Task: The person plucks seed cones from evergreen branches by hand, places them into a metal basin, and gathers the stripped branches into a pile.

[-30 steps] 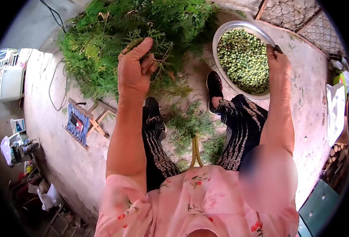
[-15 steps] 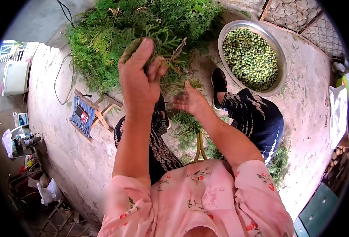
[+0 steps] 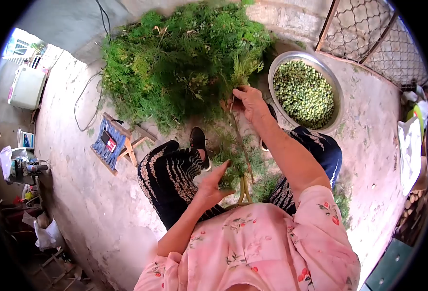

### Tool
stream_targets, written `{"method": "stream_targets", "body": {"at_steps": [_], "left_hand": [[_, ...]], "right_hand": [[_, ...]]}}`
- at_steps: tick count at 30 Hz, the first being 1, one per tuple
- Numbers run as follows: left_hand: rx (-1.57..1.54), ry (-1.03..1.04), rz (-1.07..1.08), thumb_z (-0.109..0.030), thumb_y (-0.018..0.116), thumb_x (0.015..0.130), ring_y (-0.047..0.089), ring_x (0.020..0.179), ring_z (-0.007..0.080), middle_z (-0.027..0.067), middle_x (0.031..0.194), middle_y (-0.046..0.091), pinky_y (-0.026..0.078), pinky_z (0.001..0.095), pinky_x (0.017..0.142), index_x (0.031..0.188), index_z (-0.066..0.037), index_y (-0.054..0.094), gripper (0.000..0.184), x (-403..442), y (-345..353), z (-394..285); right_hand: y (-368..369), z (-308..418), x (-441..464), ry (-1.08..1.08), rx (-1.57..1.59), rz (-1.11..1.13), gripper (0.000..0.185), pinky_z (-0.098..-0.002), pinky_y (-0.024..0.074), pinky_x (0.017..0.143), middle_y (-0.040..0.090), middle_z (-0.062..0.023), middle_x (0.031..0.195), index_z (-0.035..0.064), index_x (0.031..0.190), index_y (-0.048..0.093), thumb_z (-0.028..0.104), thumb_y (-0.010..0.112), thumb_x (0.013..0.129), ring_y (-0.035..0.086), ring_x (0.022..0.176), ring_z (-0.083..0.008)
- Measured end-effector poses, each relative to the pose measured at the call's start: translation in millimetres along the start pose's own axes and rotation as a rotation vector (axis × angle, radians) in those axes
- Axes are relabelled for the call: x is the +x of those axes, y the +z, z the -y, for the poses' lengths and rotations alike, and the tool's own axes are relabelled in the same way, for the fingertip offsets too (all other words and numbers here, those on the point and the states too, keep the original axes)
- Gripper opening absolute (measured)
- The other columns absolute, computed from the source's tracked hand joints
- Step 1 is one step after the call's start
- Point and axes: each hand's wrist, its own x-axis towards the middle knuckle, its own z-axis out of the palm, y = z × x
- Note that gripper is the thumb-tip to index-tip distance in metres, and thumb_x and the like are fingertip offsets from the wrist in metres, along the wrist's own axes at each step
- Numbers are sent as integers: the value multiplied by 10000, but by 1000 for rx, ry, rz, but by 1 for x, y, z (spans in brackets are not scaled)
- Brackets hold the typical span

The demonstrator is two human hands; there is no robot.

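Note:
My right hand is closed on a thin leafy branch, gripping it just below its feathery green top. The brown stem hangs down from the hand toward my lap. My left hand is lower down, thumb and fingers apart, and nothing shows in it. It is beside the lower stem, over green sprigs lying on the ground between my feet. Beyond my hands lies a large heap of feathery green branches. To the right of the heap is a wide metal basin filled with small green seed-like pieces.
A folding stool with a blue woven seat stands at left, a phone-like object on it. A dark cable lies on the concrete floor. Wire mesh is at upper right, and a white bag at far right.
My left hand has dropped from the heap toward my lap, and the sprig it held is gone from it. My right hand has reached forward and now grips a branch.

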Motion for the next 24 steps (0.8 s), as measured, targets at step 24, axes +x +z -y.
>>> {"method": "stream_targets", "body": {"at_steps": [24], "left_hand": [[-693, 97, -465, -249, 612, 807, 504, 820, 91, 22, 926, 586, 409, 225, 725, 1110, 7, 519, 407, 70, -30, -38]], "right_hand": [[-28, -72, -139, -870, -1054, 57, 98, -361, 423, 550, 544, -190, 737, 1, 809, 554, -31, 557, 716, 531, 691, -375]]}}
